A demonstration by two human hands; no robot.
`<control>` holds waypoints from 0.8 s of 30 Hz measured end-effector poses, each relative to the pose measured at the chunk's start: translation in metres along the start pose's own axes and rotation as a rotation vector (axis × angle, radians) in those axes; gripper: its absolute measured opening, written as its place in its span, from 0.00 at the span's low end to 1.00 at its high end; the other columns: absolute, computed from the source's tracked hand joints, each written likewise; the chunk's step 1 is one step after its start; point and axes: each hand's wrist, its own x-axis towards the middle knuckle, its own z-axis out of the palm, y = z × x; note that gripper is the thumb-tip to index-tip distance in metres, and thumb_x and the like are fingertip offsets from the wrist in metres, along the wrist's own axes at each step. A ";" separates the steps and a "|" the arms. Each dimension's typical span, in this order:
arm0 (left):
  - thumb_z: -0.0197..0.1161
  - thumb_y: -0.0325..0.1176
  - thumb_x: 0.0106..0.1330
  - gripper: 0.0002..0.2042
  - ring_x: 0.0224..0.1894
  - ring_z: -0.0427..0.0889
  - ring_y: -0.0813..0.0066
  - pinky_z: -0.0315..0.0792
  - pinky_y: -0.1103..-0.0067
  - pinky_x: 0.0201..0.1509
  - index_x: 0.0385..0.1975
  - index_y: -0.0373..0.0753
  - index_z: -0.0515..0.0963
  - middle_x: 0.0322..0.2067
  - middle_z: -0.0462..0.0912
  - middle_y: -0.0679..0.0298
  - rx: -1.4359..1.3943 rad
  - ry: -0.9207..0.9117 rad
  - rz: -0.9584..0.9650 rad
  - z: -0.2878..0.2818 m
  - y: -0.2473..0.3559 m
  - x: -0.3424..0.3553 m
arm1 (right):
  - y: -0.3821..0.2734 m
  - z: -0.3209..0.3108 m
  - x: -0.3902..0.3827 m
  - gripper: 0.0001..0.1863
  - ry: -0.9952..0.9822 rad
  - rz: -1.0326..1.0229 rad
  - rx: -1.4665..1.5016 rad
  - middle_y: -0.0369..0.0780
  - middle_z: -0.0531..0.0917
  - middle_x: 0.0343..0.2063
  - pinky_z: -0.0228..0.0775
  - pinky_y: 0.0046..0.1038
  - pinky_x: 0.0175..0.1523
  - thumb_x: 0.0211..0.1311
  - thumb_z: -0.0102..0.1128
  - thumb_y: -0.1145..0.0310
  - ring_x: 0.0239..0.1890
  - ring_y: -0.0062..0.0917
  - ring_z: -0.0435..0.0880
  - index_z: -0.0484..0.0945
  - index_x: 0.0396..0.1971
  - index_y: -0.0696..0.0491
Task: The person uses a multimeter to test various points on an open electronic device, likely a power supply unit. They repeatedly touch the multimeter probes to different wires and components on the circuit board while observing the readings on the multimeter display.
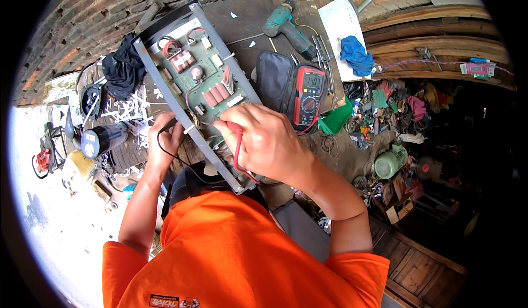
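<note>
An open metal chassis with a green circuit board point(206, 71) lies slanted on the bench before me. Over its near part, my right hand point(261, 137) is closed round a red test probe point(235, 126), whose red lead loops down below the fingers. The probe's tip is hidden by the hand. At the chassis's left rail, my left hand point(164, 137) is closed on a black test probe point(168, 125) with a black lead trailing toward me. A red and black multimeter point(307, 96) with its display lit rests right of the chassis, beside its dark open case point(275, 77).
A green cordless drill point(289, 30) and several screwdrivers point(323, 52) lie beyond the meter. A blue cloth point(356, 55) sits on a white sheet point(335, 19). Left are a black cloth point(122, 69), white strips point(129, 110) and a dark cylindrical can point(103, 140). Floor clutter surrounds a green motor point(390, 162).
</note>
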 end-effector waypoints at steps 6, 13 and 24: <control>0.65 0.22 0.60 0.09 0.39 0.83 0.51 0.75 0.71 0.45 0.40 0.31 0.79 0.36 0.82 0.50 -0.001 0.036 0.028 0.000 -0.003 -0.001 | 0.001 0.002 0.003 0.04 0.060 -0.039 0.011 0.43 0.78 0.25 0.75 0.35 0.33 0.60 0.61 0.74 0.27 0.38 0.81 0.75 0.30 0.56; 0.66 0.25 0.61 0.08 0.36 0.82 0.52 0.75 0.70 0.42 0.39 0.33 0.80 0.34 0.82 0.51 -0.038 0.082 0.031 0.002 0.001 -0.001 | -0.003 -0.003 -0.001 0.05 0.062 0.188 0.141 0.44 0.81 0.25 0.74 0.31 0.30 0.59 0.64 0.76 0.25 0.38 0.82 0.77 0.33 0.58; 0.65 0.25 0.62 0.08 0.35 0.82 0.54 0.75 0.71 0.42 0.39 0.33 0.80 0.33 0.82 0.52 -0.066 0.069 0.007 0.001 0.004 -0.001 | -0.005 -0.005 0.005 0.05 0.033 0.229 0.157 0.44 0.81 0.25 0.73 0.28 0.27 0.61 0.63 0.75 0.22 0.31 0.83 0.77 0.34 0.58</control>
